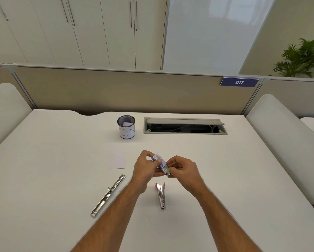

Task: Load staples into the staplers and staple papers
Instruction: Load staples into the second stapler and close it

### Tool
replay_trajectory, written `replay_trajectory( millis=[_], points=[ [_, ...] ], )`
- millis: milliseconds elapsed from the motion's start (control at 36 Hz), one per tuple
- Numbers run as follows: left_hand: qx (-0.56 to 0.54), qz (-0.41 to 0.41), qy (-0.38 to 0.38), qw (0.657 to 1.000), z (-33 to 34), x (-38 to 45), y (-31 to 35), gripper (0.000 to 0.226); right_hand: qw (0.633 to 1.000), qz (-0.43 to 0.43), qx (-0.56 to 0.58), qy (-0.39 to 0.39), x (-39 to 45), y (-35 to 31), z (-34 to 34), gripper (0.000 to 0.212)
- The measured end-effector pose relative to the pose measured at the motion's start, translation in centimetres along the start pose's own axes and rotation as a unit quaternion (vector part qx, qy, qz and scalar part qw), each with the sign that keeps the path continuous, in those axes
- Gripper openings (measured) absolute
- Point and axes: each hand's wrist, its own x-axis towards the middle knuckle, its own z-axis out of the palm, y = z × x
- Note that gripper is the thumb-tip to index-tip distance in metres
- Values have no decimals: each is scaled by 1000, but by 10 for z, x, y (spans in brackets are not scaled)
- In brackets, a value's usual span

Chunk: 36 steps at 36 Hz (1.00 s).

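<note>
Above the middle of the white desk (61,160), both hands hold a small blue staple box (159,159). My left hand (146,167) grips the box's blue body. My right hand (182,169) pinches the grey inner tray (166,170) that sticks out of the box's near end. Below the hands lies a red stapler (161,195), swung open with its metal channel showing. A long silver stapler (108,195) lies opened flat to the left. A small white sheet of paper (118,160) lies flat just left of my left hand.
A mesh pen cup (126,129) wrapped in paper stands at the back centre. An open cable hatch (185,126) is set into the desk at back right. A beige partition (116,90) closes off the desk's far edge, with white side panels (279,128) at both sides.
</note>
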Motion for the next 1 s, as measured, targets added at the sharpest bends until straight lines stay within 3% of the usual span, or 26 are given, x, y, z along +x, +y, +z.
replay_trajectory(
  millis=[444,750,1000],
  points=[
    [-47,-9,-8,999,-2,-6,-6,23,999,-1,38,16,-7,2,4,6],
    [-82,-30,-5,996,-3,-7,-10,19,995,36,93,-10,-10,4,-2,16],
    [-59,-24,-17,998,1,-7,-11,20,996,34,79,28,-7,5,1,12]
  ],
)
